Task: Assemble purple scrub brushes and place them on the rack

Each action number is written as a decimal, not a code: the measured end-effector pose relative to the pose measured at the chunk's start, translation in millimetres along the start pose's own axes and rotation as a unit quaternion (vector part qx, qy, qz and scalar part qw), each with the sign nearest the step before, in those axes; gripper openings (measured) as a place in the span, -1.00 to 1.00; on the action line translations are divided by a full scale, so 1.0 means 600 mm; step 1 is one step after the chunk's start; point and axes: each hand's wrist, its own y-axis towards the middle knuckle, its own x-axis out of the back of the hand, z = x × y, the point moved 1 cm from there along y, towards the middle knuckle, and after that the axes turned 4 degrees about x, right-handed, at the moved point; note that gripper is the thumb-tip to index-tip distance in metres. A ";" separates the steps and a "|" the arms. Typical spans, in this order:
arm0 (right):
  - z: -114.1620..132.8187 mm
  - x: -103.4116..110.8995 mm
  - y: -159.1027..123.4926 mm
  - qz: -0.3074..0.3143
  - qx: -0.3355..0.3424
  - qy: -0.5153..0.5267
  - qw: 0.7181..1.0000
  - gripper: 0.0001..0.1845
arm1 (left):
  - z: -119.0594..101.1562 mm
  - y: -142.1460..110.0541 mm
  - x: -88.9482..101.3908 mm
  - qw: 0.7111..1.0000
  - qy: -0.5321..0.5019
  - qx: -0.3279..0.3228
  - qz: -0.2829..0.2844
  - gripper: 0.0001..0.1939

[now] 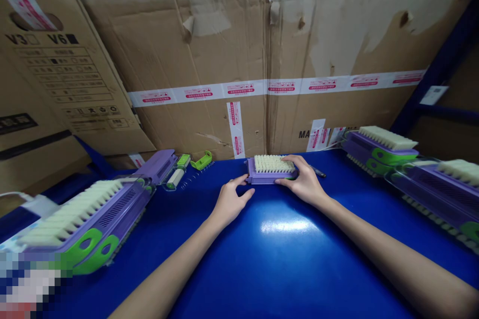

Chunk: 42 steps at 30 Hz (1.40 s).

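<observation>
A purple plastic unit [262, 178] with a cream ridged block [271, 164] on top lies on the blue table in front of me. My right hand [305, 182] grips its right end, fingers over the block and thumb against the front side. At the left end, my left hand [231, 200] has its fingers stretched out and its thumb apart. The left fingertips are at the unit's left edge; whether they touch it is hard to tell. A bit of green shows beside my right thumb, the rest of that end being covered by the hand.
Similar purple-and-green units stand in stacks at the left [112, 204] and right [381, 147]. Small green parts [202, 160] and thin springs [189, 179] lie at the back left. A dark slim tool [319, 172] is behind my right hand. Cardboard [209, 60] walls the back.
</observation>
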 end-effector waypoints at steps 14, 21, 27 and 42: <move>-0.002 -0.003 -0.001 0.030 -0.008 0.007 1.000 -0.45 | 0.003 0.000 -0.004 0.999 -0.003 -0.034 0.011 -0.53; -0.002 -0.004 -0.002 0.037 0.004 0.004 0.999 -0.45 | -0.002 -0.002 -0.001 0.998 0.043 -0.042 0.018 -0.62; -0.002 -0.004 -0.002 0.039 0.000 -0.005 0.999 -0.45 | -0.010 -0.004 0.001 0.996 0.058 -0.058 0.025 -0.66; -0.006 -0.006 -0.004 0.062 -0.009 -0.018 0.998 -0.42 | 0.069 0.048 0.103 0.854 0.475 -0.038 -0.210 -0.60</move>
